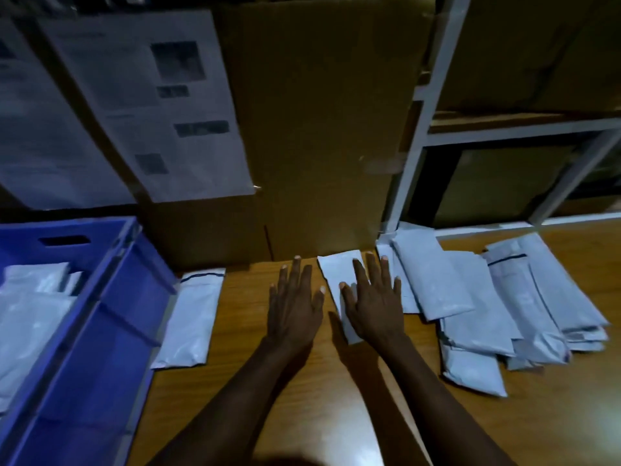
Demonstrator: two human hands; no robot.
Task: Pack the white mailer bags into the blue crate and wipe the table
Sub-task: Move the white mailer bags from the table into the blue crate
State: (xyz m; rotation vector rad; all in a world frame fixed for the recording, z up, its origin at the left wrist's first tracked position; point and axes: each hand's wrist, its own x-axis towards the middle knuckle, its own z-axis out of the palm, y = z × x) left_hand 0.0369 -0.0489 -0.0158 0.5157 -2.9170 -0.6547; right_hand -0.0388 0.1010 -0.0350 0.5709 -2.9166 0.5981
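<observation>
Hands: left hand [294,306] flat, fingers spread, on bare wood; right hand [374,302] spread flat on one mailer bag [339,274].
Table [302,415]: wooden.
Blue crate [100,331]: left, bags inside.
Pile of mailer bags [504,314]: right.
Far: cardboard sheet [319,129], metal shelving [437,95].

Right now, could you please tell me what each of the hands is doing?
Left hand: open, flat over the table, holding nothing.
Right hand: open, lying flat on a white mailer bag, not gripping it.

Dim rm, cardboard [322,129], metal shelving [433,105]
</observation>
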